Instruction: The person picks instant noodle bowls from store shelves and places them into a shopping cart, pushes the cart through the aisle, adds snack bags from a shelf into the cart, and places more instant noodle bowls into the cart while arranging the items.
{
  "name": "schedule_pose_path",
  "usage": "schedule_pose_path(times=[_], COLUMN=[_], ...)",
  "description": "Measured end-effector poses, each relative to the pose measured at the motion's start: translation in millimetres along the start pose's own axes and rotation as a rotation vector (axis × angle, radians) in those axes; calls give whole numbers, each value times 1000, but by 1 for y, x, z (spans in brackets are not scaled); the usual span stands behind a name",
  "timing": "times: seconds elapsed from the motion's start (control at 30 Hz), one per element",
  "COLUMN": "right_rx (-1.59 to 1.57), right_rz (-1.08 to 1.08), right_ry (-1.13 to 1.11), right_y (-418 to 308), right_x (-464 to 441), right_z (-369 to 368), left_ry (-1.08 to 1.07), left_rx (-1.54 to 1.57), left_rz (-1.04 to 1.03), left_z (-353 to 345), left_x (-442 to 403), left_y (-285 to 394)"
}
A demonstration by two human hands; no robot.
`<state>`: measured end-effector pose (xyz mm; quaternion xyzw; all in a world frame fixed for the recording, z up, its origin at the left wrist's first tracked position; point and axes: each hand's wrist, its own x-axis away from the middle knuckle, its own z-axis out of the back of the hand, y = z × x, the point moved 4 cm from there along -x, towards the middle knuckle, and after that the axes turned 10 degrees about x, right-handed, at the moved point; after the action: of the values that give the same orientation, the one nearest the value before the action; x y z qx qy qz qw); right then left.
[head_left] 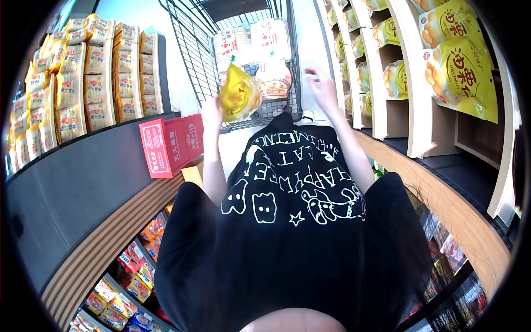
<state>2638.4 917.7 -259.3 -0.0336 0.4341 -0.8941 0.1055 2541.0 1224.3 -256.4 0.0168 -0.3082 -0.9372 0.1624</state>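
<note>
My left hand grips the edge of a yellow snack bag, which hangs tilted over the near left part of a dark wire shopping cart. Inside the cart lie two clear-lidded white packs at the back, a left one and a right one, with a round food tub nearer to me. My right hand is just right of the cart, touching nothing, its fingers apart.
Shelves at the right hold yellow bags; a black counter at the left bears rows of packaged snacks. A red box stands at that counter's edge. Slatted wood trim runs below it, above more snack packs.
</note>
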Motion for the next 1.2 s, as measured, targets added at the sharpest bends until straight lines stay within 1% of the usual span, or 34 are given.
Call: schedule_pose_path(times=[0.07,0.1,0.13,0.2,0.27,0.33,0.4,0.47,0.53,0.57,0.6,0.67,0.7,0.73,0.77,0.8,0.87,0.9,0.93,1.0,1.03,1.1,1.13,1.2], right_rx=[-103,-74,-45,15,-90,71,121,309,414,421,428,458,498,534,480,473,-89,-27,-28,-68,-69,-167,-169,-232], right_rz=[-137,-171,-204,-245,-407,-313,-269,-366,-233,-236,-236,-233,-388,-544,-499,-497,-234,-303,-302,-200,-198,-252,-245,-210], right_ry=[75,141,207,350,463,595,682,861,1026,1107,1186,1222,1227,1226,1256,1255,1022,1113,1112,1129,1122,1210,1199,1336], right_y=[28,34,40,54,51,55,46,23,-8,-9,-3,21,31,43,61,78,110,115,112,98,98,102,82,38], right_x=[12,21,31,48,64,77,82,85,86,86,86,84,81,76,70,66,45,42,39,32,31,32,28,32], right_z=[26,43,60,91,124,154,187,219,249,262,274,294,302,309,316,326,336,337,336,334,334,337,329,310], left_ry=[29,120,154,161,163,159,166,159,204,171,166,216,172,174,256,339,397,423,449,419,432,389,367,329], left_rx=[82,43,88,109,117,126,43,47,119,104,108,149,271,275,243,206,234,239,245,259,278,314,334,368], left_rz=[99,102,131,173,185,187,283,261,359,399,394,338,397,397,257,116,134,114,96,40,-3,-56,-92,-143], left_z=[12,22,18,22,10,2,-4,-11,-13,-11,-13,-13,-15,-17,-13,-9,5,6,4,-3,-7,-9,-9,-12], left_x=[-12,-14,-24,-38,-60,-71,-79,-82,-77,-78,-79,-80,-80,-76,-71,-62,-34,-23,-12,4,10,19,21,23], left_y=[-17,-10,-35,-44,-83,-102,-114,-121,-121,-119,-119,-119,-122,-121,-110,-98,-54,-42,-34,-22,-14,10,20,39])
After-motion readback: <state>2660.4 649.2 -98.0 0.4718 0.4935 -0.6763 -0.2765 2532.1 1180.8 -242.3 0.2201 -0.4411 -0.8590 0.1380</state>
